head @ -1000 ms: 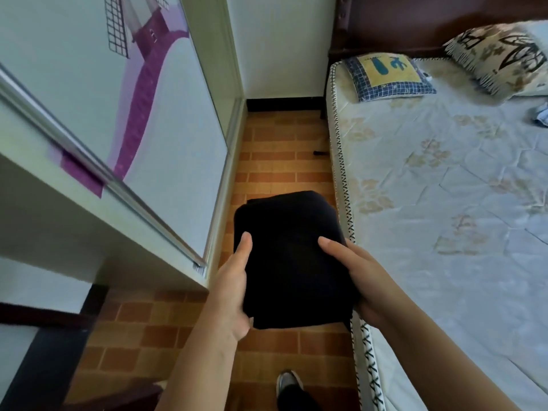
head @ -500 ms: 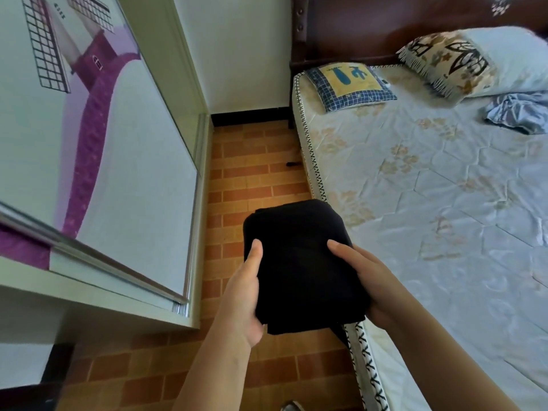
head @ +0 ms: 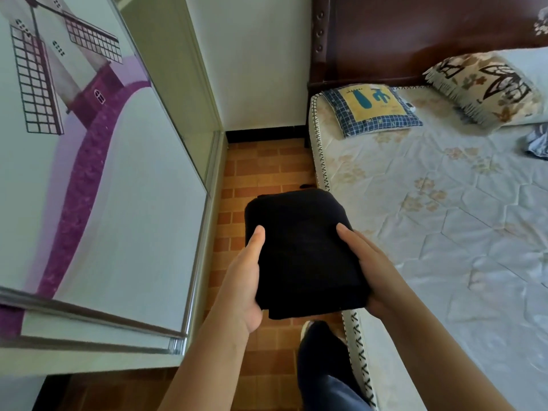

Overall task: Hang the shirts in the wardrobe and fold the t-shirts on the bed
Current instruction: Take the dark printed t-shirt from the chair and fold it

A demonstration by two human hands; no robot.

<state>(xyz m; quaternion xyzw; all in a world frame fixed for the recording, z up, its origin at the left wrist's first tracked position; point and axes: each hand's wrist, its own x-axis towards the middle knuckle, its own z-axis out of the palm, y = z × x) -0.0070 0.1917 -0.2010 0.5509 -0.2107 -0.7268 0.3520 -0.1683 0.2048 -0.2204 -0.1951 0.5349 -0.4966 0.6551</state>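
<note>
A folded black t-shirt (head: 299, 250) hangs over the floor just beside the bed (head: 444, 232), its right side overlapping the bed's edge. The left hand (head: 243, 280) and right hand (head: 373, 274) each clasp one side, thumb on top, the other fingers hidden beneath. The step seems to be setting it on the bed: keep it level, squeeze evenly so the layers don't slide, lower it flat, then slip the fingers out sideways

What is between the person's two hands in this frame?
In the head view, the folded black garment fills the gap between left hand and right hand, both gripping it.
</note>
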